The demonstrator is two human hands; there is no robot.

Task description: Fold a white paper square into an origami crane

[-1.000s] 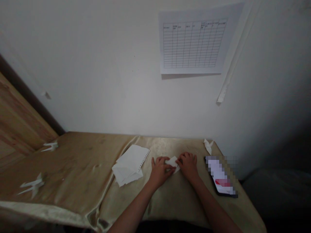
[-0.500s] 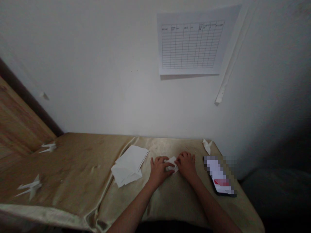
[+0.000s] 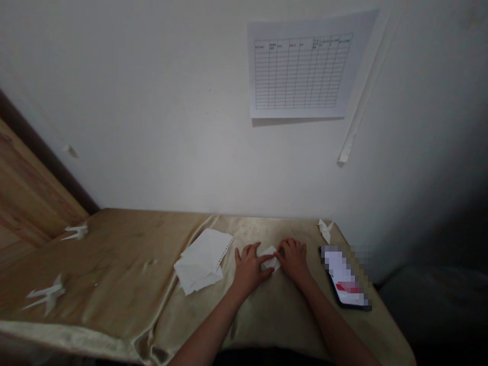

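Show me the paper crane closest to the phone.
It's the paper crane at the far edge, just beyond the phone and right hand. The other two lie far left, past the loose paper sheets.

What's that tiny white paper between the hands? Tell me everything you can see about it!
It's a small folded piece of white paper, thin and plain-looking, with layered, pointy edges. It lies on the shiny tan tablecloth between the hands. The left hand's thumb touches it, and the right hand presses against its other side.

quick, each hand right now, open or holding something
Left hand: open, thumb touching the folded paper
Right hand: curled, fingertips against the paper, cannot tell if gripping
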